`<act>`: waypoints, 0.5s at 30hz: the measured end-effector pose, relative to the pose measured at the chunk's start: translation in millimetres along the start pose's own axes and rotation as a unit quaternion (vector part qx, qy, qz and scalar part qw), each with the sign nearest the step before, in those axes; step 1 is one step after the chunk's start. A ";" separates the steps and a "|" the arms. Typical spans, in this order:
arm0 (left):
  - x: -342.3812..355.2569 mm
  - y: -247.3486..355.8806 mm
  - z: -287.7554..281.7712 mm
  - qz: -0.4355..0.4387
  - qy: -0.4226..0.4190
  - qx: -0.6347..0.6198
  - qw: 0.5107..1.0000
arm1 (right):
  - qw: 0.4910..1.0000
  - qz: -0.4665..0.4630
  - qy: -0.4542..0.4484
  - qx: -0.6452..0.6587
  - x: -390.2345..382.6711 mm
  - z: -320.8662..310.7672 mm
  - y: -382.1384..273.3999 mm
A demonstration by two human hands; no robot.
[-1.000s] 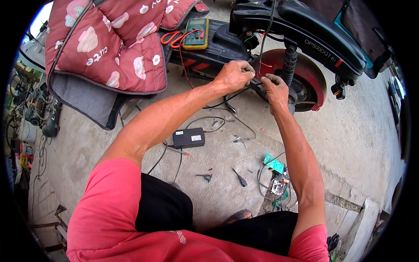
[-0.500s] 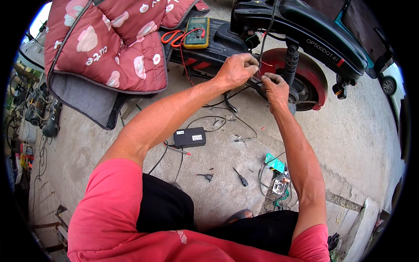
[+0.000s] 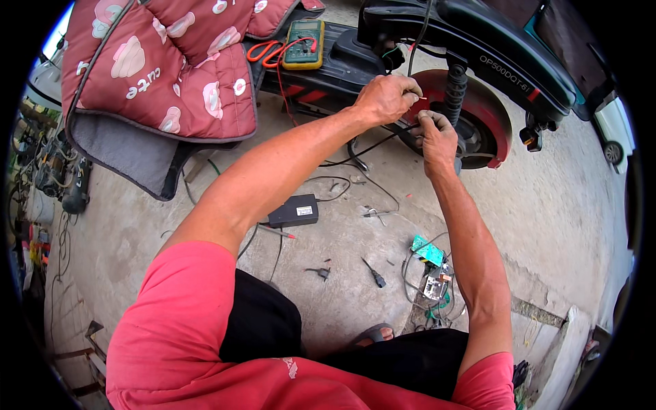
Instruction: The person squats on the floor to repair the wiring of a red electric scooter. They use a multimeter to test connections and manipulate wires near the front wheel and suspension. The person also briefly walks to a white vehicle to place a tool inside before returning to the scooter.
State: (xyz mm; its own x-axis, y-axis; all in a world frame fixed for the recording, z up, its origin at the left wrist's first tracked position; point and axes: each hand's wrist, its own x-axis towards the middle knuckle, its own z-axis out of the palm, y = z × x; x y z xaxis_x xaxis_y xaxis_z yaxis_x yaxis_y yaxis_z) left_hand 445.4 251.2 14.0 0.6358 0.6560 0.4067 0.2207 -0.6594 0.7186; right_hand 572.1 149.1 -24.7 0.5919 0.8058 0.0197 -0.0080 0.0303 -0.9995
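Note:
Beside the scooter's rear wheel (image 3: 504,113), my left hand (image 3: 388,100) pinches a thin wire whose pale tip sticks out to the right of the fingers. A black cable (image 3: 414,58) comes down from above to this hand. Just below and to the right, my right hand (image 3: 437,140) has thumb and fingers closed on another black cable (image 3: 386,140), which runs off left toward the floor. The two hands are close together but apart. The scooter (image 3: 471,41) is black; its coil-spring shock absorber (image 3: 456,96) stands right behind my hands.
A yellow-green multimeter (image 3: 304,44) with red leads rests on the footboard, near a red quilted cover (image 3: 164,75). On the concrete lie a black charger box (image 3: 294,210), a red-tipped probe (image 3: 279,231), cut plug ends (image 3: 374,273) and a green circuit board (image 3: 427,251) with wires.
My left hand has moved slightly right, and the wire tip now points right from its fingers. My right hand has shifted a little. The whole view has tilted slightly.

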 end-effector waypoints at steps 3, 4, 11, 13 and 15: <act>1.3 3.3 0.6 -0.020 -0.029 -0.024 0.999 | 1.000 -0.008 -0.002 0.010 -0.1 -4.1 0.6; 1.7 4.1 0.0 -0.021 -0.041 -0.028 0.999 | 1.000 -0.005 -0.001 0.014 0.5 -5.1 0.8; 6.1 2.3 -3.5 0.006 -0.086 -0.019 0.996 | 0.998 0.043 -0.017 0.040 4.3 -8.9 1.7; 7.2 0.7 -3.8 0.005 -0.096 -0.005 0.995 | 0.998 0.044 -0.021 0.048 2.8 -8.9 -0.6; 7.4 -0.4 -4.3 0.010 -0.101 0.014 0.995 | 0.997 0.046 -0.021 0.053 1.1 -8.0 -3.4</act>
State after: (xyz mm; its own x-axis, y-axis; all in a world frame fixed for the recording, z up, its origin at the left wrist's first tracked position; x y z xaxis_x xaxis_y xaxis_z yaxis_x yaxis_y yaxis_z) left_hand 446.9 257.9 19.2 0.7746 0.5582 0.2974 0.2256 -0.6831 0.6946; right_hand 579.1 145.2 -21.4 0.5510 0.8317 -0.0679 -0.1472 0.0168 -0.9890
